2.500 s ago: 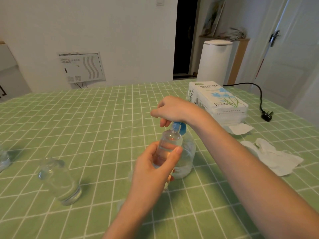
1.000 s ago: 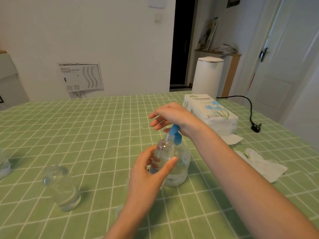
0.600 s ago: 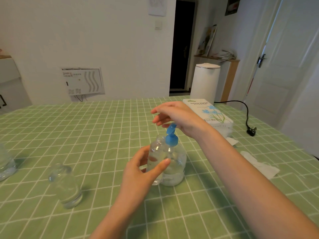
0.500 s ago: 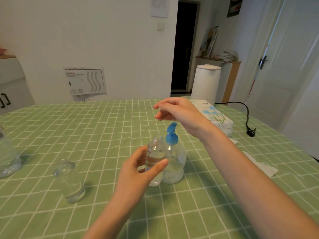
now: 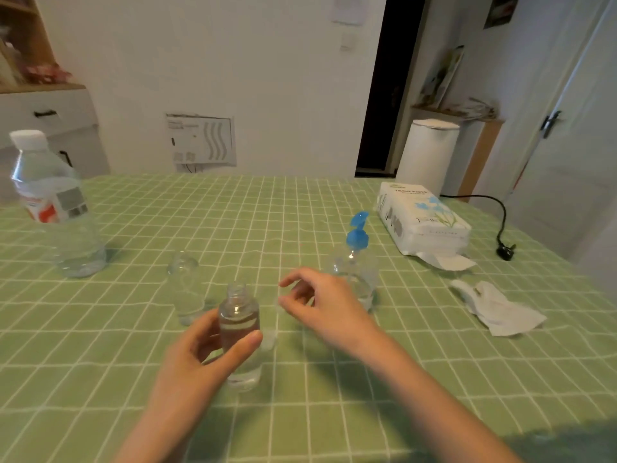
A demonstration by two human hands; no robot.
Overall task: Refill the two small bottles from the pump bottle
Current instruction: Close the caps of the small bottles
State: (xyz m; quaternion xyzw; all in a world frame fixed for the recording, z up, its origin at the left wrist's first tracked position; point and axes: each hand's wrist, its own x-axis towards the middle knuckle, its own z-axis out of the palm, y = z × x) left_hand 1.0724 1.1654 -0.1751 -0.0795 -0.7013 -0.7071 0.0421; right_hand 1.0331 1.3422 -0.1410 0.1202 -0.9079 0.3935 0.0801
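Observation:
My left hand [image 5: 203,355] grips a small clear bottle [image 5: 239,315] upright near the table's middle, its neck uncapped and liquid showing inside. Just behind and left of it stands a second small clear bottle [image 5: 185,285], untouched. The pump bottle [image 5: 358,262], clear with a blue pump head, stands to the right. My right hand [image 5: 320,302] hovers in front of the pump bottle, between it and the held bottle, fingers loosely curled and holding nothing.
A large water bottle [image 5: 55,205] with a white cap stands at the far left. A tissue pack [image 5: 421,219] lies at the back right, crumpled white tissue [image 5: 497,307] nearer on the right. A black power cord [image 5: 500,228] trails off the table's right edge.
My left hand has carried the small bottle away from the pump spout toward me and left. My right hand has come off the pump head and dropped lower. The camera view has shifted left.

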